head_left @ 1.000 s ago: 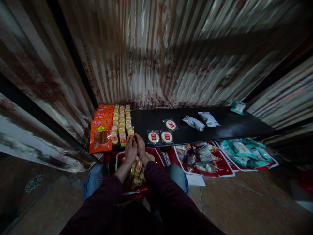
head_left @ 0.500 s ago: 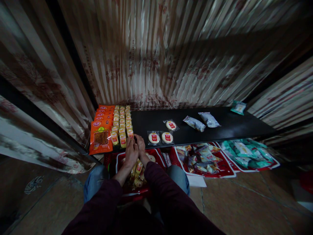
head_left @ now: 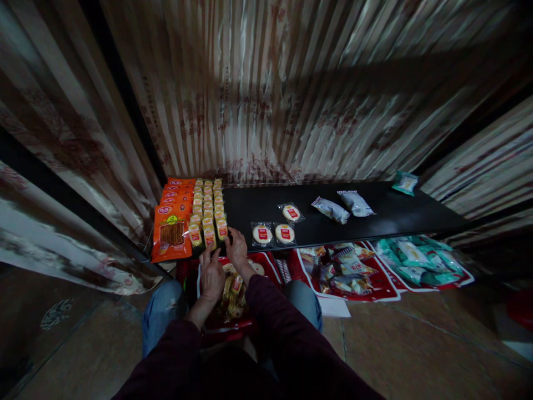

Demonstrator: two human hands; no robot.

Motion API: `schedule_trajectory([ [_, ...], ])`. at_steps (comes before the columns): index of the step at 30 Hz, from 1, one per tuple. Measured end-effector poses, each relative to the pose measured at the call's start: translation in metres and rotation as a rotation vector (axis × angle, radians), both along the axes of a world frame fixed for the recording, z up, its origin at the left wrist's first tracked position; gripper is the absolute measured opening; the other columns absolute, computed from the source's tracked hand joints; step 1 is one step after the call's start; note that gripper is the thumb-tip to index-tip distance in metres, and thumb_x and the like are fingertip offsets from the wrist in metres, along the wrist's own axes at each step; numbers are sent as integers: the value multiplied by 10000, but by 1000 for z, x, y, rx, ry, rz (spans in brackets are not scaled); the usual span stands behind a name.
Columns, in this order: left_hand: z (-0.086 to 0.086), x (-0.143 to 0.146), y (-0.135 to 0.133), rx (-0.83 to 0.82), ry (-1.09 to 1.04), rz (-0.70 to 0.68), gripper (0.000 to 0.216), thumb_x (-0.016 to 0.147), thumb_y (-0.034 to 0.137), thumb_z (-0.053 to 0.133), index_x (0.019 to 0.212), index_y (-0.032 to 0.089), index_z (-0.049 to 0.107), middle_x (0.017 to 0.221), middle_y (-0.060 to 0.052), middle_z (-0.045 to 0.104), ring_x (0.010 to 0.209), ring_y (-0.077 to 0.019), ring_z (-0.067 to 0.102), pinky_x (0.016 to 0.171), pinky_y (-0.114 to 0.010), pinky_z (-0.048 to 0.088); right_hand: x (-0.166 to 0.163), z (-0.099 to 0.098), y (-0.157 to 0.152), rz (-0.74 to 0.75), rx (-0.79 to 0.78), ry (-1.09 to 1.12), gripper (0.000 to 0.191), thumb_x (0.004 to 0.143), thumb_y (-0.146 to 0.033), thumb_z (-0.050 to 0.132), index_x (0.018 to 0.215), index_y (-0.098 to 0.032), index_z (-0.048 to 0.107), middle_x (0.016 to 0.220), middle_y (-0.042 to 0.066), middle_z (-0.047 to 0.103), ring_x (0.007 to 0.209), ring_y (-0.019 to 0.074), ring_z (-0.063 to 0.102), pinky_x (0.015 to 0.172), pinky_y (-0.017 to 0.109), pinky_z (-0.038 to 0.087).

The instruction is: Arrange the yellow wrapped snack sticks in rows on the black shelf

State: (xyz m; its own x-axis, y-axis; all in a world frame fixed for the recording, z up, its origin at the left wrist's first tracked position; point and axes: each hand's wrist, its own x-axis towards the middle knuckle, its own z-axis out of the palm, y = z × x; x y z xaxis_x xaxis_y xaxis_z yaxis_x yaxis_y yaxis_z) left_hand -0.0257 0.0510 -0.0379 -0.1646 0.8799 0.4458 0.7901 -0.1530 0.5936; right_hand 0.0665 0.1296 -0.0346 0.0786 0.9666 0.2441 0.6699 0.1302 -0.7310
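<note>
the red basket lies mostly hidden under the dark sleeves. print on the yellow packets is unreadably small. the right edge cuts a red thing.

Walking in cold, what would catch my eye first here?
Bright orange packets and neat rows of small yellow packs fill the left end of the black shelf. The right hand is at its front edge, and the left hand hovers over a red basket of snacks.
</note>
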Motion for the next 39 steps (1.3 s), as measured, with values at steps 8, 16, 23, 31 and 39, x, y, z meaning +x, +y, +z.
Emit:
schedule_trajectory([
  [8, -4, -5, 13, 29, 17, -21, 398, 826, 69, 396, 1180, 91, 577, 1246, -185, 519, 1151, -269, 481, 988, -460, 427, 0, 2, -1, 23, 8, 4, 356, 858, -181, 473, 1194, -173, 591, 1175, 98, 625, 1102, 205, 530, 969, 335, 404],
  [16, -11, -6, 27, 81, -105, -56, 411, 842, 111, 375, 1214, 132, 547, 1274, -153, 519, 1175, -237, 490, 1016, -456, 411, 0, -3, 2, 32, 1, -16, 373, 848, -208, 503, 1212, -185, 581, 1225, 91, 608, 1117, 207, 530, 989, 349, 398],
  [23, -12, -11, 28, 71, -141, -86, 406, 826, 105, 383, 1176, 122, 586, 1299, -161, 513, 1188, -246, 489, 1016, -445, 413, -1, -4, 3, 76, 6, -40, 381, 859, -212, 504, 1234, -195, 563, 1244, 78, 611, 1138, 190, 542, 1026, 346, 355],
  [31, -6, -12, 26, 45, -45, -83, 416, 806, 51, 383, 1149, 137, 601, 1311, -126, 516, 1167, -235, 480, 1020, -441, 422, -1, 2, -1, 76, 10, -53, 387, 869, -231, 495, 1249, -186, 552, 1248, 95, 606, 1135, 205, 544, 1023, 364, 358],
  [39, -6, -17, 23, 60, -1, -114, 390, 812, 57, 406, 1133, 146, 610, 1306, -124, 513, 1160, -238, 471, 1010, -440, 433, -2, 0, -2, 57, 7, -48, 393, 859, -224, 504, 1247, -175, 545, 1259, 94, 599, 1169, 204, 526, 1040, 361, 348],
])
